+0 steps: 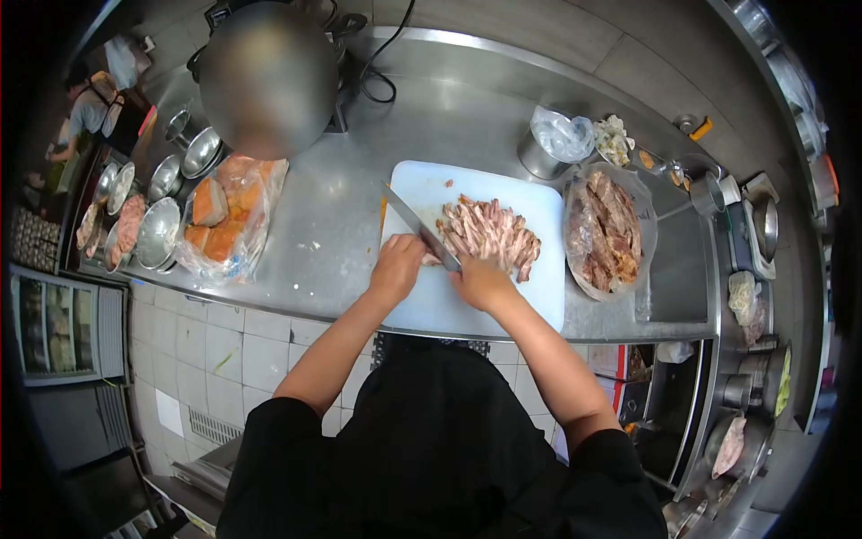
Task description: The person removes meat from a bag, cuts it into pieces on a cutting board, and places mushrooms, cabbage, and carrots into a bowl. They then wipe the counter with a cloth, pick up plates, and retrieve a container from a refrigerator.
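A kitchen knife (411,216) lies slantwise over the white cutting board (530,310), its tip pointing to the far left. My right hand (483,284) is wrapped round its handle, which is mostly hidden. On the left side of the blade, my left hand (400,267) has its fingers curled down on a small piece of meat (432,260), of which only a bit shows. A heap of sliced meat strips (489,235) spreads over the board just to the right of the blade.
Right of the board sits a clear bag of cooked meat (606,229); behind it stands a metal pot (541,155) with plastic in it. Bagged orange-brown meat blocks (220,225) and metal bowls (162,229) are on the left. A person (90,112) is at far left.
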Available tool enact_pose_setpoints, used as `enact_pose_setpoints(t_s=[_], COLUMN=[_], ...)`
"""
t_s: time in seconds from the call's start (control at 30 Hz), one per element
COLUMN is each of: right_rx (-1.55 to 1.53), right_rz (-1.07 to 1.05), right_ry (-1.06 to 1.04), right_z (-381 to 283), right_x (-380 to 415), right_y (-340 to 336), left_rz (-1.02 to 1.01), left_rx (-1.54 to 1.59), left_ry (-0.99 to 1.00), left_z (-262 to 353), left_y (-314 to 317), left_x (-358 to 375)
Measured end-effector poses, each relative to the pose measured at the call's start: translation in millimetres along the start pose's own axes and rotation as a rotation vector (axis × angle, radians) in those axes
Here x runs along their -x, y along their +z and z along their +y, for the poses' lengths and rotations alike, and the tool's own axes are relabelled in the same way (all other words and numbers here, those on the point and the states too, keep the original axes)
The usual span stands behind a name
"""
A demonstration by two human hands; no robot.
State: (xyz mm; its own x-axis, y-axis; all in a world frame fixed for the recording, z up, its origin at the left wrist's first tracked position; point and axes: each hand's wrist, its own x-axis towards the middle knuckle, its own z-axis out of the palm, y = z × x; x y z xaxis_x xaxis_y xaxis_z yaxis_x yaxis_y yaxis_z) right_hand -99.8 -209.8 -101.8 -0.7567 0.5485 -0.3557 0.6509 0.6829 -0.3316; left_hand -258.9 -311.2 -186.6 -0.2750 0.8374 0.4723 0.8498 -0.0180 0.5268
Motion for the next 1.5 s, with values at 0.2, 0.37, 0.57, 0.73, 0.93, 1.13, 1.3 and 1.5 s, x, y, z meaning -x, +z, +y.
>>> enact_pose_setpoints(t_s=[0.2,0.37,0.57,0.73,0.93,1.13,1.3,1.5], right_rx=[0.034,-0.084,-0.095,-0.157,-0.909,-1.526,-1.294,-0.548], right_rz=[-0.055,-0.041,-0.154,-0.067,-0.165,-0.043,0.214,0.273], right_ry=[-0.027,0.017,0.025,0.022,0.241,0.332,0.444,0.743], right_z=[0,4,-22,-2,39,79,101,86], right_x=[29,-3,9,1,11,39,89,129], right_y=[-26,16,-41,0,1,4,-21,-15], left_rz=[0.004,-0.008,0.031,0.023,-0.01,-0.089,-0.033,-0.006], left_rx=[-0.025,-0.018,0.003,-0.013,0.0,-0.02,0.116,0.062], left_ry=[-0.052,-0.029,0.008,-0.01,-0.011,-0.007,-0.061,-0.266], left_z=[4,1,3,5,12,13,8,11], left_y=[-1,-1,-5,-4,11,31,24,63], left_x=[5,3,5,4,-10,-30,-48,-90])
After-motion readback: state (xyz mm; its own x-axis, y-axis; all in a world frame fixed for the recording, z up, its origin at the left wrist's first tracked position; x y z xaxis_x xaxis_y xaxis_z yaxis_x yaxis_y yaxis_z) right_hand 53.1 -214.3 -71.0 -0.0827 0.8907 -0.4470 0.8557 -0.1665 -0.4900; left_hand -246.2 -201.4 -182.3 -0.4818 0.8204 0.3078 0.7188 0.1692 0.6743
